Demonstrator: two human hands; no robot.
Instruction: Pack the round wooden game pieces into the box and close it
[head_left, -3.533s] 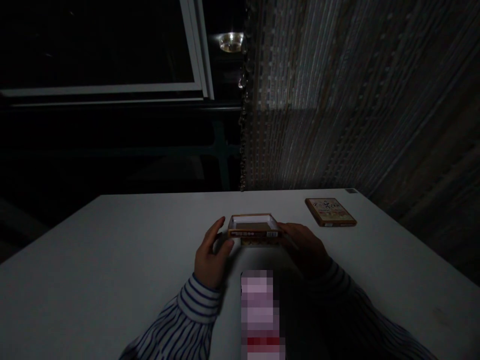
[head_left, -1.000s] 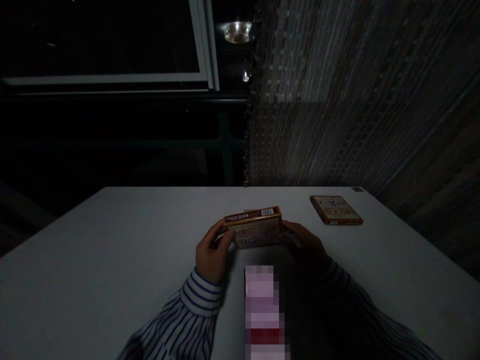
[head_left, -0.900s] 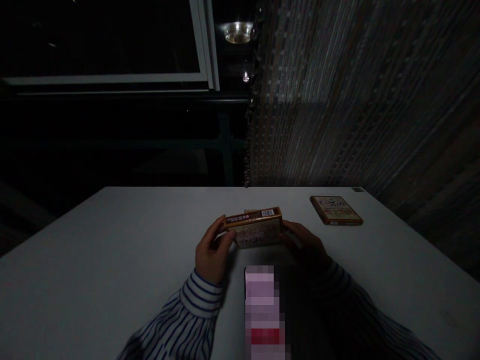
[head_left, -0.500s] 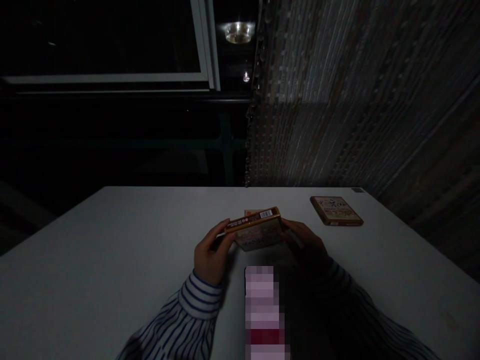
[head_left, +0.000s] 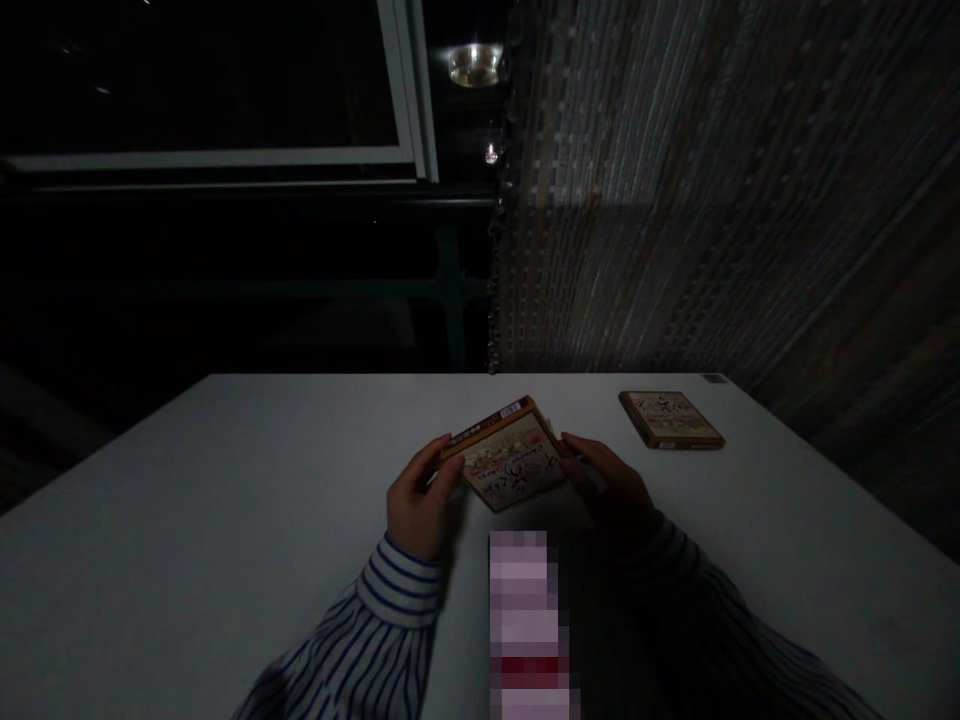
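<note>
A small orange-brown box (head_left: 510,458) with a printed face is held over the white table (head_left: 225,520), tilted and turned bottom-up. My left hand (head_left: 417,502) grips its left edge between thumb and fingers. My right hand (head_left: 611,487), in shadow, holds its right edge. A bit of something pale shows behind the box's far edge; I cannot make out what it is. Both sleeves are striped.
A matching flat box lid (head_left: 670,419) lies on the table at the back right. A beaded curtain (head_left: 712,200) hangs behind the table. A dark window with a white frame (head_left: 405,100) fills the left background. The room is dim.
The box, open side up 3.5 s ago, was flipped over. In the last half second it tipped further and rotated, so its printed face shows more.
</note>
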